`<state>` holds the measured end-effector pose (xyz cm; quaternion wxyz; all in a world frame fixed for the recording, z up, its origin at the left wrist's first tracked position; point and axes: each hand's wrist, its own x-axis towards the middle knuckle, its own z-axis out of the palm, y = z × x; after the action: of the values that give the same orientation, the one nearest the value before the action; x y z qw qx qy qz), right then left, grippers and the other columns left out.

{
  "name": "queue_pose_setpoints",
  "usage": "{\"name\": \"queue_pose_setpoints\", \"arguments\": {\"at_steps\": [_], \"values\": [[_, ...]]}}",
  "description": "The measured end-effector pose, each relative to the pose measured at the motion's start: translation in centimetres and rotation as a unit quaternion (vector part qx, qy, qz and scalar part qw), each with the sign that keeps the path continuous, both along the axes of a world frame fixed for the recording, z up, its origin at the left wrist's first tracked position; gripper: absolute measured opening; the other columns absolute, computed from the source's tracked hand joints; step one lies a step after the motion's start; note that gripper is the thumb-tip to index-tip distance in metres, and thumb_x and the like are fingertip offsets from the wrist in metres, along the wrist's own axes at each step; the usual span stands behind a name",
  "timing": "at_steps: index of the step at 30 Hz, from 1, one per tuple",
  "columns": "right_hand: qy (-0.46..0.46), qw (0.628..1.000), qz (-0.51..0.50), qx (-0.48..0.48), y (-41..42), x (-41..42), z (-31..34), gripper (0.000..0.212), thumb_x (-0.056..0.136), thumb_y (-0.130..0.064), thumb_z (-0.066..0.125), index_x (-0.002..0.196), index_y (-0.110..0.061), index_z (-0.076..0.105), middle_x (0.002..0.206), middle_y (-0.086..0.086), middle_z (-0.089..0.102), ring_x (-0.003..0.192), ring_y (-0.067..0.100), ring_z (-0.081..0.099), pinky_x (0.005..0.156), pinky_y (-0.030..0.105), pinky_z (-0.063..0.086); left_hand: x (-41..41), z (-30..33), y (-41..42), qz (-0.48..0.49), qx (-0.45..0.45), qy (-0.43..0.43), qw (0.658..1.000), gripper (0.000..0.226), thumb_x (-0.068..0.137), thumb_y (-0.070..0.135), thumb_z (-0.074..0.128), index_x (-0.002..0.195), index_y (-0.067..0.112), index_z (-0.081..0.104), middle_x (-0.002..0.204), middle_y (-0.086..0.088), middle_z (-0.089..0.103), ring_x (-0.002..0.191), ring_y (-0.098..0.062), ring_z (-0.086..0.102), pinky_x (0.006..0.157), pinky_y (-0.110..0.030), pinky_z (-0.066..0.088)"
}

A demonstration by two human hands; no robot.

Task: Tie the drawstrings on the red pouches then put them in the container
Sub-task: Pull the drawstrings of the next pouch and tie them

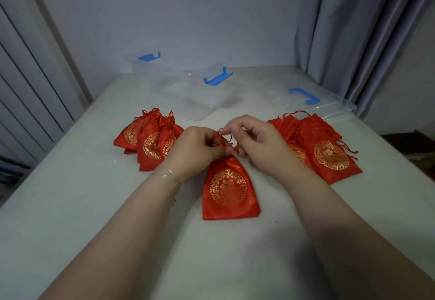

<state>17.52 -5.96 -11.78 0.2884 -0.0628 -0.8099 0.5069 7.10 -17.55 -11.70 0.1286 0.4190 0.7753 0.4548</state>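
Observation:
A red pouch (pixel 229 189) with a gold round pattern lies flat in the middle of the table, its gathered neck pointing away from me. My left hand (pixel 196 150) pinches the neck and one end of the red drawstring (pixel 223 135). My right hand (pixel 256 143) pinches the other end of the drawstring just above the neck. A pile of red pouches with cinched necks (pixel 150 138) lies to the left. Another pile of flat red pouches (pixel 327 152) lies to the right. A clear plastic container (pixel 188 97) with blue latches stands behind them.
The container's clear lid (pixel 313 102) with a blue handle lies at the back right, next to a grey curtain (pixel 357 29). The white table (pixel 82 205) ends at a wall behind and drops off at its left edge.

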Motion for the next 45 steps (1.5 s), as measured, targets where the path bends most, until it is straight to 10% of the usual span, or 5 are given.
{"name": "queue_pose_setpoints", "arguments": {"at_steps": [12,26,32,45], "values": [[-0.128,0.987,-0.01,0.098,1.3,-0.1,-0.5,0.012,0.093,-0.022,0.056,0.097,-0.022,0.067,0.097,-0.005,0.068,0.092,0.011,0.063,0.082,0.029,0.05,0.0,0.5,-0.5,-0.027,0.015,-0.07,0.997,0.004,0.081,0.013,0.073,0.084,0.011,0.074,0.083,-0.008,0.074,0.086,-0.024,0.07,0.086,-0.04,0.055],[-0.133,0.986,0.053,0.084,1.7,0.4,-0.1,0.025,0.081,-0.014,0.072,0.095,-0.033,0.065,0.108,0.001,0.057,0.088,0.015,0.06,0.084,0.02,0.048,-0.6,1.0,-1.2,-0.107,0.008,-0.18,0.978,0.009,0.087,0.004,0.061,0.083,0.006,0.068,0.067,0.0,0.07,0.066,-0.009,0.064,0.068,-0.02,0.055],[-0.14,0.986,0.03,0.091,1.8,0.1,-0.5,0.011,0.086,-0.013,0.066,0.08,-0.023,0.064,0.077,-0.009,0.063,0.074,0.003,0.057,0.075,0.028,0.046,-0.5,1.1,-1.3,-0.096,0.015,-0.21,0.973,0.01,0.089,0.005,0.058,0.084,0.009,0.065,0.069,0.001,0.07,0.064,-0.007,0.065,0.066,-0.021,0.055],[-0.081,0.921,-0.098,0.369,0.0,0.4,0.1,0.01,0.095,-0.028,0.047,0.091,-0.022,0.054,0.09,-0.005,0.055,0.078,0.022,0.056,0.066,0.043,0.047,-1.2,1.0,-1.1,0.029,0.009,-0.274,0.961,0.009,0.078,0.013,0.074,0.085,0.008,0.071,0.078,-0.005,0.073,0.073,-0.01,0.067,0.065,-0.019,0.054]]}}
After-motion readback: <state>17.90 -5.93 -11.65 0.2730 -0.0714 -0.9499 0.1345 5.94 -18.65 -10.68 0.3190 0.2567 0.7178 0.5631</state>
